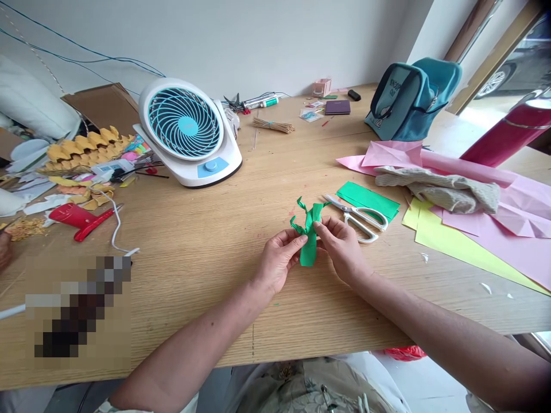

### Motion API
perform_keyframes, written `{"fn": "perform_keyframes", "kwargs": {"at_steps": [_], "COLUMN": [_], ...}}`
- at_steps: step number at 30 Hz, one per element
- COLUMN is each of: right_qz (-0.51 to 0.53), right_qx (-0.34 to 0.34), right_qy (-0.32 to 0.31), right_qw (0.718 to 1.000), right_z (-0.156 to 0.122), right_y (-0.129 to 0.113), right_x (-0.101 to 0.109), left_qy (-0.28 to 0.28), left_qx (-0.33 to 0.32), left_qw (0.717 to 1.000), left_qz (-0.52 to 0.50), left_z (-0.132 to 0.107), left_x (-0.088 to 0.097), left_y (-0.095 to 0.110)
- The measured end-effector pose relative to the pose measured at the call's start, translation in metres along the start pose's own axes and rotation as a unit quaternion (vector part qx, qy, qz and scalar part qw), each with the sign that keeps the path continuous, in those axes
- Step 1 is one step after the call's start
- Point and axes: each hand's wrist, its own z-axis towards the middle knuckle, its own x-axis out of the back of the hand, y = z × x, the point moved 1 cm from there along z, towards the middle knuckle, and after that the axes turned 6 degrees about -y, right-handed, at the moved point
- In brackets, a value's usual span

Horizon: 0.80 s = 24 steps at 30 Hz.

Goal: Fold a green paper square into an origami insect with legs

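A cut piece of green paper [308, 251] with thin twisted ends at its top is held up over the table between both my hands. My left hand [279, 257] pinches its left side between thumb and fingers. On the other side my right hand [340, 241] grips the same paper, thumb on the front. White-handled scissors [365, 219] lie just beyond my right hand, partly over flat green paper sheets [353, 194]. The fingers behind the paper are largely hidden.
A white and blue fan [187, 126] stands at back left, near a red glue gun [81, 219] and paper scraps. Pink paper [477, 221], yellow sheets [439, 235], a grey glove [443, 186], a teal bag [408, 100] and a red flask [508, 132] occupy the right. Another person's hand [4, 249] shows at the left edge.
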Motion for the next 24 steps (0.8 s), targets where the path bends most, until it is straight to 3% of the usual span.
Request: {"fn": "perform_keyframes", "kwargs": {"at_steps": [5,13,24], "right_qz": [-0.013,-0.020,-0.014], "right_qx": [0.019,0.033,-0.007], "right_qy": [-0.012,-0.015,-0.013], "right_qw": [1.000,0.999,1.000], "right_z": [0.000,-0.001,-0.001], "right_y": [0.004,0.006,0.003], "right_x": [-0.001,-0.001,0.000], "left_qy": [0.042,0.074,0.029], "left_qx": [-0.058,-0.066,-0.070], "left_qw": [0.997,0.995,0.995], "left_qz": [0.030,0.030,0.068], "left_z": [-0.001,0.002,0.008], "left_x": [-0.002,0.002,0.011], "left_y": [0.003,0.004,0.010]}}
